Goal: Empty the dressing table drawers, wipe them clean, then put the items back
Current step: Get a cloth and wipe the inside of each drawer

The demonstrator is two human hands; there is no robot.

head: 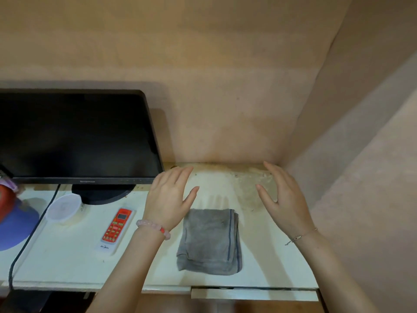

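The grey cloth (pixel 209 242) lies folded on the desk (pixel 67 263), likely set ready for wiping. The drawer (pixel 255 294) sits just under the desk edge at the cloth's 6 o'clock. The left hand (pixel 169 199) at 11 o'clock and the right hand (pixel 282 197) at 1 o'clock hover with fingers straight toward 12 — each grip wide, holding nothing.

Both forearms bare, reached forward from bottom edge, roughly parallel, well apart. Left hand (pixel 169 197) palm down, fingers (pixel 181 176) straight and close together, thumb spread out toward right. Right hand (pixel 285 197) nearly mirrored it: palm turned partly inward, fingers straight, thumb spread out toward left. Neither hand held anything. Hands level with each other, not touching.
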